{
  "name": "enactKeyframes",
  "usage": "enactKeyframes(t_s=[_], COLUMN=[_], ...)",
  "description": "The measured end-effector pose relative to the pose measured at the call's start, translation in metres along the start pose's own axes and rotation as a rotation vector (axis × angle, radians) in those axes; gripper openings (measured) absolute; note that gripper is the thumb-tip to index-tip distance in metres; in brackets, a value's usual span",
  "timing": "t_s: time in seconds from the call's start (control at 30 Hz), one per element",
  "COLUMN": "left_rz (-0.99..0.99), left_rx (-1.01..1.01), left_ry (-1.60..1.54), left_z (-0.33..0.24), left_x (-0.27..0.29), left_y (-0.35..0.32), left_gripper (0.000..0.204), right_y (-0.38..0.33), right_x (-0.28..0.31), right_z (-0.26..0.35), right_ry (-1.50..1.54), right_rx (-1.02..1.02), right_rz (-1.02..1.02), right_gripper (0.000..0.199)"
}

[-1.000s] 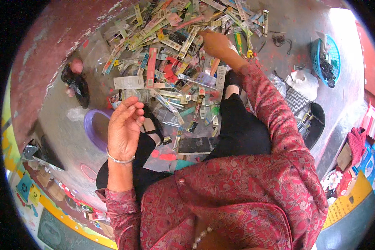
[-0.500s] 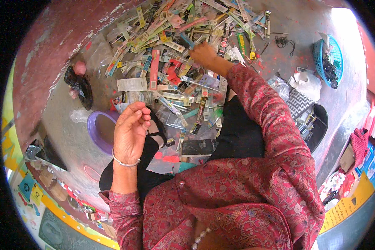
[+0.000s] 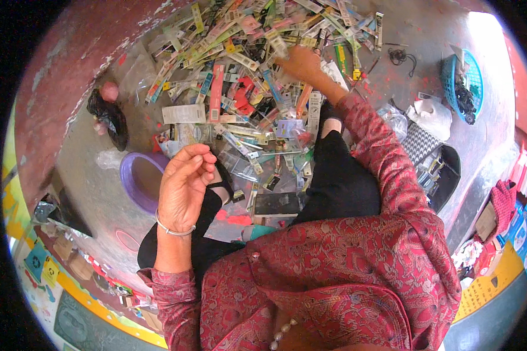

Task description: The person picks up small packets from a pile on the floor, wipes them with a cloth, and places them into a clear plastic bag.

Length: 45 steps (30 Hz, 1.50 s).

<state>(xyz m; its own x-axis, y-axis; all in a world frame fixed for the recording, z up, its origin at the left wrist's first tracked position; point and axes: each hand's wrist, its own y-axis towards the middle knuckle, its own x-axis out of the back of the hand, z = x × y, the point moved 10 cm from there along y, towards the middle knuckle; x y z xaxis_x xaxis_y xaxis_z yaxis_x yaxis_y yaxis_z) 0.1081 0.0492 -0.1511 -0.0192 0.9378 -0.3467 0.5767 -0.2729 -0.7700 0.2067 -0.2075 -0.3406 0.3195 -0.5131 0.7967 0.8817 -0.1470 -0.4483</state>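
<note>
My right hand (image 3: 301, 64) reaches over a wide heap of flat plastic packaging strips (image 3: 225, 35) on the floor. Its fingers are closed on the end of a pale, yellowish packaging strip (image 3: 276, 43), blurred by motion. My left hand (image 3: 184, 187), a bangle at its wrist, is raised above my left knee with fingers curled and thumb against them. Nothing shows in it. Below the right hand lie a blue strip (image 3: 271, 85), a red strip (image 3: 216, 90) and a white card (image 3: 184, 114). A dark flat box (image 3: 277, 203) lies between my legs.
A purple basin (image 3: 136, 181) stands beside my left leg, with a black plastic bag (image 3: 116, 126) beyond it. To the right are a blue basket (image 3: 477, 88) with dark items, a white bag (image 3: 432, 120) and a black container (image 3: 448, 175). A wall (image 3: 58, 64) borders the left.
My right hand has moved slightly up and right. The blue strip at its fingers now lies on the heap, and a pale strip is at the fingertips. My left hand has barely moved.
</note>
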Motion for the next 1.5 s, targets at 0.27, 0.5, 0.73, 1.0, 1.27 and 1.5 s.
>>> enactKeyframes(t_s=[0.27,0.5,0.73,1.0,1.27,1.5], left_rz=[0.02,-0.005,0.02,0.017,0.022,0.002], left_rx=[0.033,0.045,0.043,0.053,0.056,0.076], left_ry=[0.028,0.055,0.037,0.037,0.048,0.07], left_z=[0.007,0.009,0.011,0.013,0.013,0.017], left_x=[-0.006,-0.008,-0.008,-0.008,-0.008,-0.01], left_y=[0.004,0.005,0.005,0.005,0.005,0.007], left_gripper=[0.016,0.016,0.016,0.017,0.017,0.016], right_y=[0.042,-0.029,-0.073,-0.098,0.038,0.073], right_x=[-0.053,-0.098,-0.093,-0.084,0.057,-0.017], right_z=[0.015,0.047,0.073,0.087,-0.002,-0.004], right_ry=[-0.469,-0.399,-0.448,-0.287,-0.292,-0.315], right_rx=[0.246,0.438,0.52,0.447,0.185,0.148], right_rz=[0.153,0.17,0.308,0.522,-0.32,0.022], right_gripper=[0.029,0.018,0.019,0.026,0.044,0.031])
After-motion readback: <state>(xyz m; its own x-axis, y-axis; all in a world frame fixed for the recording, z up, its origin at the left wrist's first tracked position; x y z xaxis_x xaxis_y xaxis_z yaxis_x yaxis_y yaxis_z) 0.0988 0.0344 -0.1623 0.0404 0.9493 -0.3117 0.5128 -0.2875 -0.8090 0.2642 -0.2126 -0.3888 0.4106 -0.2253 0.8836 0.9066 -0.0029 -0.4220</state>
